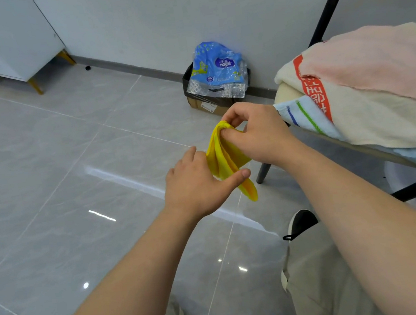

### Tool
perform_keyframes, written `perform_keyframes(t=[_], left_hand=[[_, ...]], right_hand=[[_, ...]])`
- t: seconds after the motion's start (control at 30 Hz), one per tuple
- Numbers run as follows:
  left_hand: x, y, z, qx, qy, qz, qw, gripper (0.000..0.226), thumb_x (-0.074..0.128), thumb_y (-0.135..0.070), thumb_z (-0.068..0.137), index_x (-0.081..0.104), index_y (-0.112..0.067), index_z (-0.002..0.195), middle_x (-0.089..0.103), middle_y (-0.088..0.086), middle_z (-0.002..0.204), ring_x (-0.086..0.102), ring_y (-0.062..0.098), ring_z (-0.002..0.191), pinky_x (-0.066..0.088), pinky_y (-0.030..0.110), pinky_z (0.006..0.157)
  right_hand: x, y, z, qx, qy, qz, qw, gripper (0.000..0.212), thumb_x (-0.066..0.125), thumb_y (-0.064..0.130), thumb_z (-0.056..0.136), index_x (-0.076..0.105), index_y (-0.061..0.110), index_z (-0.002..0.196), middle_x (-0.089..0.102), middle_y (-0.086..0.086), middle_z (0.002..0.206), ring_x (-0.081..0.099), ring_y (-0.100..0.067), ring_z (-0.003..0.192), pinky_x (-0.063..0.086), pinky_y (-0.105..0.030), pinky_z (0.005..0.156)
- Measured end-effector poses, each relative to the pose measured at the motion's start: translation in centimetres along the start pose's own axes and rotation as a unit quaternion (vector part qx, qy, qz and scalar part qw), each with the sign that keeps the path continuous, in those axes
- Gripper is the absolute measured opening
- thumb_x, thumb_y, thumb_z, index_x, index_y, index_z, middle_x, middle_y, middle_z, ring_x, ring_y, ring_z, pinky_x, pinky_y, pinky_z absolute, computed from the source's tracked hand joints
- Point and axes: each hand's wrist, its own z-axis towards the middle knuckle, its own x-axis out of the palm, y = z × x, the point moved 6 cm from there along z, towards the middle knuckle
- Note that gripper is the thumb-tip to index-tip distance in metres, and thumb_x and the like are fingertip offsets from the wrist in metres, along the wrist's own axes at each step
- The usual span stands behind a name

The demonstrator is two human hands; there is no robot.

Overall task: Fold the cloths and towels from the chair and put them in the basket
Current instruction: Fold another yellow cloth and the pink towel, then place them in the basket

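Folding is the step in hand in your head view, and the task looks to be at an early stage. At centre frame your right hand (256, 135) pinches the top of a small yellow ribbed cloth (224, 160), fingertips curled tight over the bunched fold. Your left hand (194, 185) meets the hanging part lower down. Its thumb lies across the front and the other fingers pass behind, so it seems to nip the cloth lightly between them. The cloth is thin and limp, doubled into soft layers that droop to a point above the glossy grey tiled floor (72, 174). At the right edge, the chair (263, 174) carries a fluffy pink towel (374, 66), a cream terry towel with a red printed band (367, 122) and a pale blue striped towel (304, 116), all unfolded. No basket shows. Next, I judge, you need to square the edges, crease once more, then find the basket.
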Motion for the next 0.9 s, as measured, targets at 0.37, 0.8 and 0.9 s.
perform_keyframes(t=[0.37, 0.8, 0.9], left_hand=[[0.8, 0.0, -0.2, -0.050, -0.002, -0.010, 0.999, 0.081, 0.033, -0.098, 0.063, 0.048, -0.022, 0.087, 0.049, -0.003, 0.096, 0.056, 0.023, 0.092, 0.052, 0.048, 0.081], [1.5, 0.0, -0.5, -0.079, 0.019, -0.026, 0.996, 0.058, 0.059, -0.071, 0.077, 0.055, -0.020, 0.103, 0.054, -0.002, 0.109, 0.059, 0.024, 0.096, 0.053, 0.048, 0.084], [1.6, 0.3, -0.4, -0.082, 0.018, -0.042, 0.996, 0.038, 0.058, -0.053, 0.080, 0.057, -0.020, 0.099, 0.055, -0.001, 0.112, 0.060, 0.028, 0.098, 0.052, 0.047, 0.085]], right_hand=[[-0.4, 0.3, 0.0, 0.004, -0.012, 0.003, 1.000, 0.002, 0.069, 0.032, 0.084, 0.068, 0.032, 0.086, 0.066, 0.015, 0.080, 0.054, 0.010, 0.064, 0.036, -0.010, 0.058], [-0.5, 0.3, -0.1, -0.001, -0.011, 0.003, 1.000, 0.004, 0.068, 0.033, 0.085, 0.069, 0.031, 0.088, 0.066, 0.014, 0.082, 0.056, 0.002, 0.067, 0.039, -0.015, 0.061], [-0.5, 0.2, 0.0, -0.002, -0.018, 0.005, 1.000, 0.004, 0.068, 0.032, 0.084, 0.069, 0.031, 0.088, 0.066, 0.014, 0.081, 0.056, 0.002, 0.067, 0.040, -0.016, 0.063]])
